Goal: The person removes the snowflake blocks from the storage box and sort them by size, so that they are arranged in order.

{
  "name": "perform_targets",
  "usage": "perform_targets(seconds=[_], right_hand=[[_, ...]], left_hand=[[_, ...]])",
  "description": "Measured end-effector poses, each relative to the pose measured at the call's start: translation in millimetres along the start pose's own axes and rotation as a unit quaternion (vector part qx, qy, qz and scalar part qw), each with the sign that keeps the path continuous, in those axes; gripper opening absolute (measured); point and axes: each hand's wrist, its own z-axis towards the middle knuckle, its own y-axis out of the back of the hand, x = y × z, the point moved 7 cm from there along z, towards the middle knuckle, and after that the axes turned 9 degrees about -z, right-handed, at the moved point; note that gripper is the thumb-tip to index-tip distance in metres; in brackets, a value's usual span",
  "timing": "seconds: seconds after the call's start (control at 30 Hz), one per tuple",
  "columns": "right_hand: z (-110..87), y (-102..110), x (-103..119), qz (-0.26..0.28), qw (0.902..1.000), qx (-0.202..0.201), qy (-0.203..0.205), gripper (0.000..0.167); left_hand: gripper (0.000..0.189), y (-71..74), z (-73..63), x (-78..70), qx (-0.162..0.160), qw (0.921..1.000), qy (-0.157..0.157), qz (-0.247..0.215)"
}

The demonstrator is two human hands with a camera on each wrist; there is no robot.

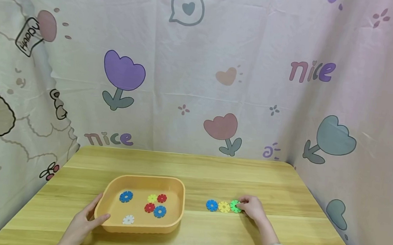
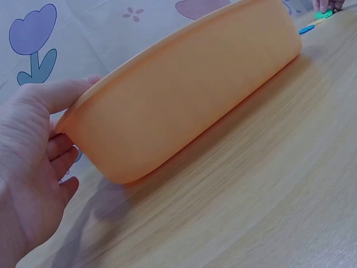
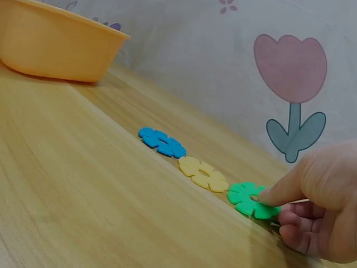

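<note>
One orange tray [image 1: 139, 228], lower left of frame, holding what seem six discs [image 1: 147, 208].
Left hand [image 1: 82, 222] grips its rim; lower right, right hand [image 1: 253, 208] pinches one green disc [image 1: 233, 207], in line with one yellow disc [image 1: 221, 207], one blue disc [image 1: 209, 205].

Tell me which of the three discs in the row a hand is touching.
The green disc, at the row's right end: the right hand touches it. The blue disc and the yellow disc lie untouched on the table.

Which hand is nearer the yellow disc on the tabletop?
Right. The right hand holds the green disc beside the yellow disc; the left hand grips the tray, farther off to the left.
</note>
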Motion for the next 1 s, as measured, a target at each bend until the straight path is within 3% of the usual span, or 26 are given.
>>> perform_targets(seconds=[0.3, 1.0], right_hand=[[0.6, 0.2, 1.2, -0.011, 0.9999, -0.005, 0.007, 0.014], [3.1, 5.0, 7.1, 0.062, 0.998, 0.01, -0.009, 0.02]], left_hand=[[0.087, 0.5, 1.7, 0.8, 0.003, 1.0, 0.006, 0.006], [0.087, 0.5, 0.4, 0.8, 0.001, 1.0, 0.009, 0.0]])
